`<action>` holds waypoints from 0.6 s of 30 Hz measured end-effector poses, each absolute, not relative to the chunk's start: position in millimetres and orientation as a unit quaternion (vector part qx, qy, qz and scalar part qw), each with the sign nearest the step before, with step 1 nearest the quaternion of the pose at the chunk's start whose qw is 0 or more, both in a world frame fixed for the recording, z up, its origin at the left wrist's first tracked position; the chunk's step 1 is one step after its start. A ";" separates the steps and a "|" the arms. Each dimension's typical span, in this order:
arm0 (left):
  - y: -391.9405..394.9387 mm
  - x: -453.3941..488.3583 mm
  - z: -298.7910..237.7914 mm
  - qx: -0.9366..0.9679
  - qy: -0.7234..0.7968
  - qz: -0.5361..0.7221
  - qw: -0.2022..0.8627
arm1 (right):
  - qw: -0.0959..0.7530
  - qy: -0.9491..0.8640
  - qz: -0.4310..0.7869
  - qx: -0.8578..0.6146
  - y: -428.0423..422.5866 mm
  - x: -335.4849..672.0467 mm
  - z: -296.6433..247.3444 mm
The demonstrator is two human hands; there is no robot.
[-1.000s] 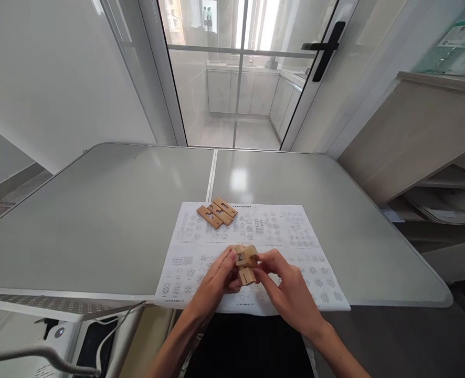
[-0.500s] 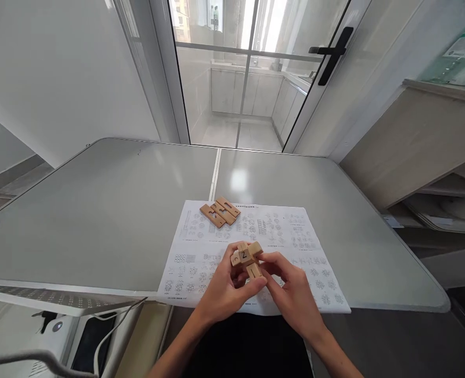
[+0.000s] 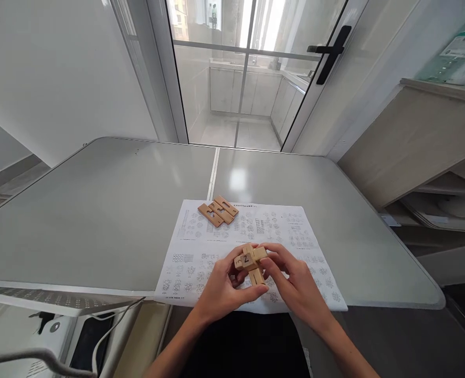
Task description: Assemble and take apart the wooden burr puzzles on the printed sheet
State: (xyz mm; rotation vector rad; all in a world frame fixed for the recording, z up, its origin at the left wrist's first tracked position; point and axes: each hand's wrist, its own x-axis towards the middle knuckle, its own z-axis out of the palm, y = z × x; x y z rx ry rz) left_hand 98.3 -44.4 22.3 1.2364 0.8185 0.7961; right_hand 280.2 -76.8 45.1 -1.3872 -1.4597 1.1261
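Between my two hands is a wooden burr puzzle [image 3: 250, 260], several light blocks crossed together, with a "2" and a "3" marked on block ends. My left hand [image 3: 225, 287] grips it from the left, thumb under the block that points toward me and fingers curled behind. My right hand [image 3: 292, 276] pinches the block end sticking out on the right. Both hands are above a printed sheet [image 3: 220, 249] covered with small line drawings. Beyond them, flat wooden pieces [image 3: 218, 211] with cut-outs and numbers lie side by side on the sheet's far left part.
The grey table [image 3: 98, 220] has a seam running away from me. Behind it stands a glass door [image 3: 240, 94] with a black handle [image 3: 330, 52]. A wooden shelf unit [image 3: 409, 136] is on the right. A white device and cables [image 3: 102, 341] sit below at the left.
The right hand has shifted its grip up from the near block to the right block end. The puzzle has turned slightly and moved a little right and toward me.
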 end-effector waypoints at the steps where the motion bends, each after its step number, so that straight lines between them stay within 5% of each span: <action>1: -45.0 98.4 22.4 0.552 0.368 0.355 0.659 | 0.408 -0.579 0.447 -0.547 -76.1 278.6 46.0; 11: -49.4 101.6 13.3 0.620 0.378 0.376 0.575 | 0.413 -0.519 0.503 -0.554 -82.3 280.4 45.3; 18: -45.9 102.9 14.2 0.633 0.375 0.345 0.582 | 0.412 -0.526 0.412 -0.620 -67.9 312.6 44.9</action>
